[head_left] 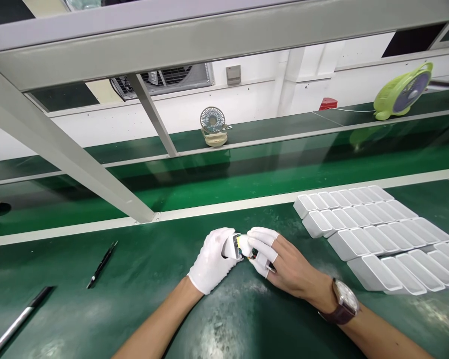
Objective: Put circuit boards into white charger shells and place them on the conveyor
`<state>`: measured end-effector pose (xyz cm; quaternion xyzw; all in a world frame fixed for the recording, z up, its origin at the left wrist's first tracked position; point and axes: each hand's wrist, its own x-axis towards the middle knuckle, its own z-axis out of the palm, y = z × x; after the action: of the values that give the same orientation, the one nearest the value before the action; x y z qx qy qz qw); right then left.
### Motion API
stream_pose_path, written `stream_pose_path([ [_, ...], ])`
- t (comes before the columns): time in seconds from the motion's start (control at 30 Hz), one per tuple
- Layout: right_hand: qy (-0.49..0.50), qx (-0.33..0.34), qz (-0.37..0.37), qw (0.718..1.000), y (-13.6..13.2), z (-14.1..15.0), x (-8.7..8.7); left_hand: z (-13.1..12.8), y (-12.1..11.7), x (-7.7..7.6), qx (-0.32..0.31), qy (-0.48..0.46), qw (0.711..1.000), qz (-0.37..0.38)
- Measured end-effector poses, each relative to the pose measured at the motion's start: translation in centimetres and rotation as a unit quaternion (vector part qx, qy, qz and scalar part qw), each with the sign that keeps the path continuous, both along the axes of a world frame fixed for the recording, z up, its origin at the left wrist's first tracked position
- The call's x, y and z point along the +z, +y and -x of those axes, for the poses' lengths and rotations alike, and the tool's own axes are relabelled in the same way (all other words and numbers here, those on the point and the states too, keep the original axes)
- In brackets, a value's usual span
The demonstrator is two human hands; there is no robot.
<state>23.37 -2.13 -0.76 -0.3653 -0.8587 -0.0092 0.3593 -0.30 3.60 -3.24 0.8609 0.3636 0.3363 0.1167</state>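
Note:
My left hand (213, 257), in a white glove, is closed around a small white plastic housing (231, 247) above the green table. Electronic parts with a yellow piece (241, 244) show at the housing's open end. My right hand (280, 257) wears white finger cots and pinches the white piece with small components (261, 260) at that opening. Fingers cover much of both parts, so I cannot tell how far one sits inside the other. To the right stand rows of white open-topped plastic housings (374, 239).
A black pen (102, 264) and a silver-and-black marker (20, 319) lie at left on the green table (153, 284). A grey metal post (97, 174) rises from the table's back edge. Beyond stand a small fan (213, 127) and a lime-green fan (402, 94).

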Motion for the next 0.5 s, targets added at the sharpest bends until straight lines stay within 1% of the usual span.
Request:
stream_pose_path([
  [0.27, 0.014, 0.012, 0.003, 1.000, 0.26, 0.07, -0.51, -0.31, 0.05, 0.14, -0.011, -0.012, 0.999, -0.051],
  [0.5, 0.013, 0.016, -0.001, 1.000, 0.17, 0.18, -0.24, -0.42, -0.05, 0.20, -0.002, -0.017, 0.998, -0.060],
])
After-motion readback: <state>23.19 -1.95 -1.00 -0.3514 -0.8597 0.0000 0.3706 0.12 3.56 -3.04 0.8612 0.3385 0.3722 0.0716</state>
